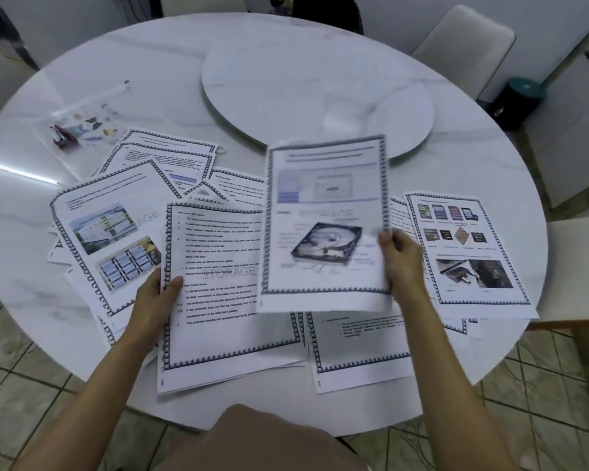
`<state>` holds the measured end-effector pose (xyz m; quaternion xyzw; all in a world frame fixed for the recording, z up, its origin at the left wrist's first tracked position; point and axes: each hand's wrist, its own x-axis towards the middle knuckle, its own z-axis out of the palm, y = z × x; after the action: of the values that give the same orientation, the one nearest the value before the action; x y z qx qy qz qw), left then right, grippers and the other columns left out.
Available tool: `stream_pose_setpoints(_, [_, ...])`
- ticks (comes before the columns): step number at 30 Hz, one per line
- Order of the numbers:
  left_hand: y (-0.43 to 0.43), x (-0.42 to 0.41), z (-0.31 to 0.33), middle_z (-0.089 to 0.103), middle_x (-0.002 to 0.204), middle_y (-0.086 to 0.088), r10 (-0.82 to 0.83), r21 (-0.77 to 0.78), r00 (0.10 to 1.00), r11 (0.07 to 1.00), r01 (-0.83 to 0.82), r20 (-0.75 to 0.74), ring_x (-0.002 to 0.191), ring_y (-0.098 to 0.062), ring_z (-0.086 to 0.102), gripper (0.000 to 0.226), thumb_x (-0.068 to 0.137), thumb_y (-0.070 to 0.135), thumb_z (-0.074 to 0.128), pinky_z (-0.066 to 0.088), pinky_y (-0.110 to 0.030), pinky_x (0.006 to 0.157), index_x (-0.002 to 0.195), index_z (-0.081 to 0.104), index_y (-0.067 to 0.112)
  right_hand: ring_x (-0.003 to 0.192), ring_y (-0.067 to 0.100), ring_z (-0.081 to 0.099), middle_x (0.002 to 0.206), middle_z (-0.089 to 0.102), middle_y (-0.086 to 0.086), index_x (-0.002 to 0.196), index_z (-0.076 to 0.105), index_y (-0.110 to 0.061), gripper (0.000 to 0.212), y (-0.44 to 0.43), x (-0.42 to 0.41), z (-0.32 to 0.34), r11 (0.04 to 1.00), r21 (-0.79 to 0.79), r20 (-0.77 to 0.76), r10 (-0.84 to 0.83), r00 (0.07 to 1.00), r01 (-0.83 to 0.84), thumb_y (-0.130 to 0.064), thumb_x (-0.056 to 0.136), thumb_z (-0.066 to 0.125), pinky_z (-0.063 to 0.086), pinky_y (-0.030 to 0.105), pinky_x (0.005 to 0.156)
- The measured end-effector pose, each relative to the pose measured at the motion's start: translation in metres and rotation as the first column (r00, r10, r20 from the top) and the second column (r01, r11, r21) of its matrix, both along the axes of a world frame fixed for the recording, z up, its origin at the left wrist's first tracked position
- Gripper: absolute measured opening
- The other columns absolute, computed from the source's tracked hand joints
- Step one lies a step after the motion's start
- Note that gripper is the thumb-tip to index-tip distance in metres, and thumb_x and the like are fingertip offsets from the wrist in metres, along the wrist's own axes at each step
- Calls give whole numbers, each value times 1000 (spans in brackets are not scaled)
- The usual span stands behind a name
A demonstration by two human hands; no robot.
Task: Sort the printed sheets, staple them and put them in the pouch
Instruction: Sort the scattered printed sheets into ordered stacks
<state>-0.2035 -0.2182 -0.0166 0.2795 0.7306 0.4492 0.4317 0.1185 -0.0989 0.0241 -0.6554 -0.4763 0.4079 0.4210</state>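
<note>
White table (150,79), sheets (218,334) watermarked "STORAGE"; right hand (400,256) holds a sheet (327,215).

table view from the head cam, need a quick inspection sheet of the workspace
surface: round white marble-look table with a raised round white turntable at its middle
job's things: white printed sheets with dark patterned borders overlap across the near half; clear zip pouch with coloured prints far left, with a dark red stapler at it, on or inside cannot tell
clutter: nothing seen
grippers: left hand grips the left edge of a text sheet marked STORAGE; right hand pinches a lifted sheet with a hard-disk picture, blurred
cables: nothing seen
surroundings: pale padded chairs, dark bin with teal lid, tiled floor
</note>
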Motion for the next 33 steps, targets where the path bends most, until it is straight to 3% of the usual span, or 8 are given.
stream_pose_setpoints(5, [0, -2, 0, 58, 122, -16, -2, 4, 1000, 1000, 2, 22, 91, -26, 58, 35, 96, 16, 46, 46, -36, 78, 130, 46, 11, 80, 21, 60, 84, 65, 2, 91, 62, -16, 11, -26, -55, -34, 970, -150, 34, 200, 979, -193, -18, 94, 52, 51, 33, 74])
stream_pose_setpoints(12, [0, -5, -5, 57, 126, -16, 39, -7, 996, 999, -39, 74, 101, -30, 60, 34, 97, 20, 43, 48, -43, 87, 130, 47, 12, 73, 14, 52, 75, 60, 0, 72, 54, -18, 21, -44, -80, -52, 933, -186, 75, 325, 943, -307, -14, 93, 51, 37, 22, 62])
stream_pose_setpoints(16, [0, -8, -8, 57, 127, -14, 43, -32, 996, 999, -41, 73, 107, -33, 59, 35, 97, 23, 43, 47, -51, 93, 131, 46, 16, 71, 17, 45, 75, 55, 16, 81, 51, 5, 22, -46, -80, -59, 929, -206, 91, 329, 940, -306, -14, 92, 52, 29, 28, 61])
stream_pose_setpoints(19, [0, -9, -8, 56, 128, -14, 36, -40, 997, 999, -33, 67, 108, -33, 58, 35, 98, 22, 42, 47, -51, 93, 132, 45, 15, 76, 32, 57, 90, 63, 26, 88, 54, 8, 23, -44, -79, -64, 942, -197, 80, 293, 953, -273, -14, 92, 52, 35, 28, 66])
stream_pose_setpoints(25, [2, -10, -9, 55, 130, -14, 24, -42, 998, 999, -21, 60, 107, -31, 58, 36, 98, 20, 40, 47, -46, 91, 134, 44, 14, 75, 18, 53, 82, 63, 19, 82, 57, 0, 18, -43, -74, -63, 978, -166, 51, 138, 989, -128, -14, 93, 52, 38, 29, 70])
stream_pose_setpoints(29, [3, -8, -9, 54, 129, -14, 17, -33, 998, 999, -15, 57, 104, -30, 57, 37, 99, 22, 38, 46, -39, 84, 135, 42, 13, 68, 13, 50, 73, 60, 7, 73, 57, -12, 21, -46, -79, -59, 924, -210, 79, 342, 936, -319, -18, 93, 53, 39, 26, 64])
stream_pose_setpoints(31, [5, -8, -7, 55, 128, -11, 34, -29, 997, 999, -32, 66, 105, -27, 56, 37, 100, 25, 35, 44, -38, 87, 134, 42, 13, 60, 7, 44, 66, 52, -4, 66, 50, -22, 27, -48, -85, -56, 907, -211, 110, 392, 913, -364, -17, 93, 52, 33, 15, 54])
stream_pose_setpoints(33, [6, -6, -4, 53, 127, -5, 47, -18, 997, 999, -46, 66, 111, -23, 53, 41, 99, 30, 34, 41, -38, 95, 135, 42, 11, 56, 7, 36, 60, 43, -5, 64, 42, -18, 30, -50, -91, -57, 898, -202, 162, 425, 891, -392, -16, 93, 50, 26, 18, 50])
